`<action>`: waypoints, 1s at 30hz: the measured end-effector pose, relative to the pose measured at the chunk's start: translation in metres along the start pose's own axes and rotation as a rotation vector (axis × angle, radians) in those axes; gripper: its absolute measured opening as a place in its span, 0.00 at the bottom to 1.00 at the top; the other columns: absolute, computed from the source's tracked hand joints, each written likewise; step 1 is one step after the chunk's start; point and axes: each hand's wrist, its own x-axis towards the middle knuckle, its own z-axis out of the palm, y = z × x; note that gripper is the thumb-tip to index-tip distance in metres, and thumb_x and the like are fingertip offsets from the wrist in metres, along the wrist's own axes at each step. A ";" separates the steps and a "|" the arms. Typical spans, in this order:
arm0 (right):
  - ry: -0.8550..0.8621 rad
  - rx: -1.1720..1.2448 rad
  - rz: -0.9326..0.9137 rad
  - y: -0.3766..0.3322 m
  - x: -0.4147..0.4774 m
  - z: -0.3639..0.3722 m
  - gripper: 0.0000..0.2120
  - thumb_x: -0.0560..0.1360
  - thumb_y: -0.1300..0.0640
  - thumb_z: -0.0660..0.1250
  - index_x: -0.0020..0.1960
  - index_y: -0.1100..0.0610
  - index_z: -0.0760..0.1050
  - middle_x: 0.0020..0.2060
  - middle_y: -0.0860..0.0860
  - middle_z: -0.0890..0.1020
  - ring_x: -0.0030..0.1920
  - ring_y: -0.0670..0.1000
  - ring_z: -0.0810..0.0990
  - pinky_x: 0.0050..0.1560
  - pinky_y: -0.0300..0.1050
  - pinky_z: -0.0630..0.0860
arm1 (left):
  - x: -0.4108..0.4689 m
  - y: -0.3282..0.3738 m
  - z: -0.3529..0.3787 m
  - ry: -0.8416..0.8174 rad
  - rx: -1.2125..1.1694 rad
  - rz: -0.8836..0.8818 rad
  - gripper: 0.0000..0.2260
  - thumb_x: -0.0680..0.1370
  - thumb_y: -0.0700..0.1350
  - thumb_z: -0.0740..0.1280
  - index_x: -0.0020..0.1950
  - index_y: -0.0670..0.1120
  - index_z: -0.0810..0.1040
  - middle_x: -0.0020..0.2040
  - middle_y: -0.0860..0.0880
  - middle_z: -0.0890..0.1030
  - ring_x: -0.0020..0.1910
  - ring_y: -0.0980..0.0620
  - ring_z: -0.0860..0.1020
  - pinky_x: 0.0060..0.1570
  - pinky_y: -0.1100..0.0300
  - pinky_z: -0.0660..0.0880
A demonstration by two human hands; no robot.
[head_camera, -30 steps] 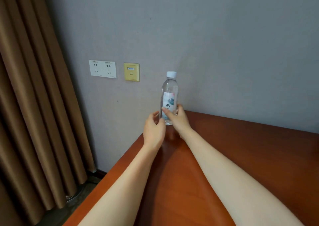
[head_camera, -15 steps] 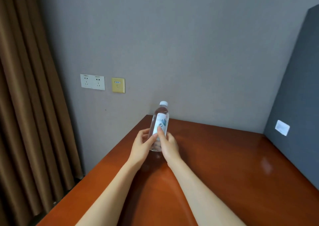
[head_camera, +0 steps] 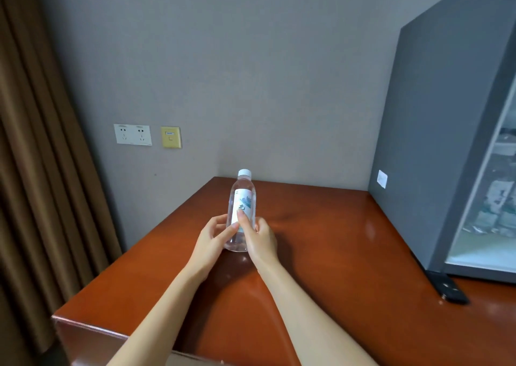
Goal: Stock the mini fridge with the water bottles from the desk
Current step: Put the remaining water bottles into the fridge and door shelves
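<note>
Both hands are wrapping round the lower half of the water bottle (head_camera: 242, 209) here, near the back of the bench (head_camera: 321, 268) and close to the wall. The left hand (head_camera: 213, 241) is cupping it from one side, thumb lying across the label. The right hand (head_camera: 262, 241) is gripping from the other side, thumb pointing up the label. The bottle is standing upright, white cap on top. Its base is sitting at bench level, though whether it is touching or just clear of the wood, I cannot tell.

The mini fridge (head_camera: 435, 142) is standing on the same bench, well to the right, its grey side wall facing the bottle. Its glass front (head_camera: 485, 203) is angling away at the frame's edge, with blurred shapes behind it. Whether that door is open is not clear from here.

This looks like the pick-up, with the carry to come. A low grip is leaving a tall bottle top-heavy, so holding it vertical is going to matter. One hand may be needed for the door, so the other should be taking a full, firm wrap first. The swing right should be going round the front corner, clear of the dark flat object (head_camera: 449, 291) lying by the fridge's foot.
</note>
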 end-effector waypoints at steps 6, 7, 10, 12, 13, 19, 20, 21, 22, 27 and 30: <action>0.040 0.041 0.018 0.001 -0.032 -0.021 0.24 0.73 0.33 0.64 0.59 0.51 0.74 0.53 0.49 0.82 0.49 0.49 0.83 0.52 0.47 0.81 | -0.032 0.014 0.014 -0.045 -0.086 -0.025 0.18 0.74 0.51 0.71 0.62 0.48 0.75 0.51 0.48 0.83 0.46 0.53 0.84 0.44 0.60 0.80; 0.052 0.045 0.019 0.001 -0.038 -0.025 0.24 0.73 0.34 0.64 0.59 0.51 0.74 0.53 0.49 0.82 0.50 0.49 0.83 0.53 0.47 0.81 | -0.037 0.016 0.018 -0.057 -0.109 -0.029 0.19 0.73 0.52 0.72 0.61 0.48 0.75 0.52 0.48 0.83 0.47 0.52 0.84 0.45 0.59 0.80; 0.095 0.069 0.007 0.001 -0.054 -0.043 0.23 0.74 0.34 0.64 0.59 0.50 0.73 0.53 0.48 0.81 0.49 0.47 0.83 0.50 0.44 0.82 | -0.054 0.023 0.033 -0.076 -0.200 -0.045 0.14 0.75 0.47 0.71 0.61 0.49 0.76 0.53 0.46 0.83 0.50 0.48 0.84 0.52 0.51 0.80; 0.117 0.101 -0.025 0.002 -0.063 -0.060 0.21 0.74 0.35 0.65 0.57 0.49 0.73 0.52 0.47 0.81 0.47 0.46 0.83 0.46 0.41 0.82 | -0.063 0.027 0.046 -0.102 -0.238 -0.047 0.14 0.75 0.45 0.70 0.61 0.49 0.76 0.53 0.46 0.84 0.50 0.46 0.83 0.53 0.47 0.80; 0.128 0.109 -0.045 0.003 -0.068 -0.070 0.21 0.73 0.36 0.66 0.57 0.49 0.73 0.51 0.47 0.82 0.46 0.46 0.83 0.45 0.41 0.82 | -0.067 0.030 0.055 -0.115 -0.236 -0.037 0.16 0.74 0.46 0.72 0.61 0.49 0.76 0.54 0.46 0.84 0.51 0.45 0.83 0.54 0.45 0.79; 0.279 0.125 -0.154 0.001 -0.100 -0.165 0.25 0.69 0.34 0.69 0.56 0.51 0.77 0.46 0.49 0.84 0.42 0.46 0.85 0.44 0.51 0.83 | -0.091 0.067 0.131 -0.246 -0.225 0.110 0.20 0.71 0.47 0.74 0.62 0.49 0.76 0.54 0.46 0.83 0.50 0.48 0.83 0.45 0.57 0.80; 0.317 0.122 -0.176 -0.002 -0.104 -0.184 0.21 0.71 0.37 0.69 0.55 0.51 0.77 0.46 0.49 0.84 0.42 0.46 0.84 0.44 0.51 0.83 | -0.096 0.077 0.147 -0.275 -0.238 0.133 0.18 0.73 0.44 0.73 0.63 0.49 0.76 0.53 0.46 0.83 0.50 0.50 0.83 0.44 0.59 0.79; 0.355 0.123 -0.200 -0.006 -0.108 -0.205 0.20 0.70 0.36 0.69 0.54 0.50 0.77 0.44 0.49 0.84 0.42 0.46 0.84 0.43 0.52 0.83 | -0.101 0.088 0.164 -0.304 -0.256 0.154 0.17 0.75 0.42 0.72 0.63 0.49 0.76 0.53 0.47 0.83 0.49 0.51 0.83 0.44 0.61 0.79; 0.392 0.111 -0.214 -0.012 -0.114 -0.225 0.20 0.69 0.34 0.68 0.52 0.48 0.77 0.44 0.48 0.84 0.42 0.46 0.84 0.43 0.52 0.83 | -0.105 0.099 0.181 -0.335 -0.278 0.177 0.17 0.76 0.41 0.70 0.64 0.48 0.76 0.53 0.47 0.83 0.50 0.51 0.83 0.44 0.61 0.79; 0.569 0.007 -0.280 -0.040 -0.146 -0.322 0.20 0.70 0.34 0.67 0.49 0.51 0.77 0.43 0.51 0.84 0.43 0.48 0.83 0.42 0.47 0.81 | -0.127 0.153 0.261 -0.483 -0.374 0.266 0.19 0.75 0.44 0.71 0.66 0.49 0.74 0.57 0.48 0.82 0.55 0.52 0.80 0.51 0.61 0.77; 0.658 -0.044 -0.304 -0.058 -0.170 -0.374 0.20 0.70 0.34 0.66 0.49 0.50 0.77 0.45 0.55 0.83 0.45 0.51 0.83 0.43 0.50 0.82 | -0.143 0.187 0.303 -0.566 -0.414 0.297 0.21 0.75 0.46 0.72 0.68 0.50 0.73 0.59 0.50 0.79 0.54 0.58 0.79 0.46 0.67 0.76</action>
